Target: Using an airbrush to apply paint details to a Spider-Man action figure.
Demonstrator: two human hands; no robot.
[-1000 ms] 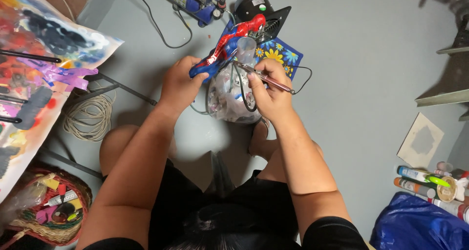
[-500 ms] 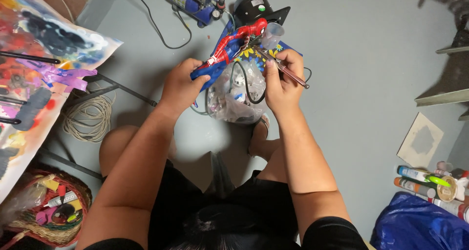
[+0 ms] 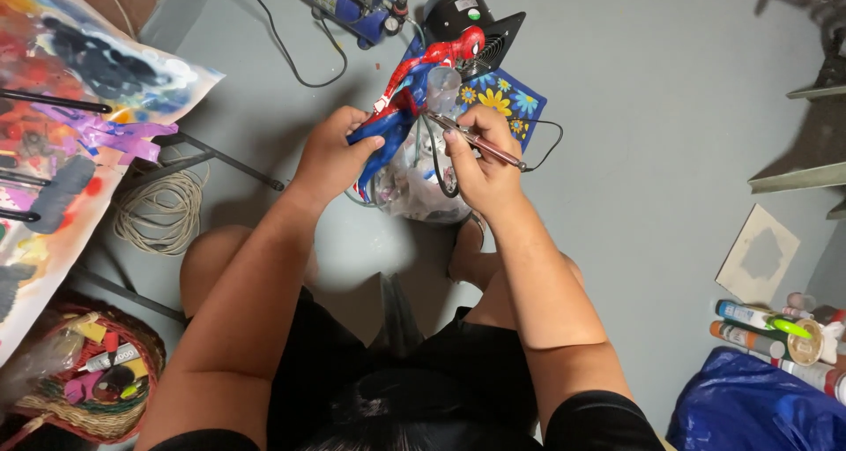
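Observation:
My left hand (image 3: 330, 151) grips a red and blue superhero figurine (image 3: 414, 81) by its lower part and holds it tilted, head toward the upper right. My right hand (image 3: 480, 156) holds a slim metal airbrush (image 3: 476, 138) like a pen. The airbrush has a small clear cup, and its tip points at the figurine's middle. A black hose (image 3: 436, 164) loops down from the airbrush. Below both hands lies a crumpled clear plastic bag (image 3: 410, 191) on the grey floor.
A small blue compressor (image 3: 348, 0) and a black fan box (image 3: 467, 23) stand ahead, by a flower-patterned blue sheet (image 3: 507, 98). A paint-stained sheet on a stand (image 3: 79, 107), a coiled cord (image 3: 163, 208) and a basket (image 3: 88, 376) are left. Paint bottles (image 3: 758, 323) and a blue bag (image 3: 749, 407) are right.
The right hand moved from the right of the figurine in toward its middle, so the airbrush tip now points at the body. The left hand has turned the figurine slightly more upright.

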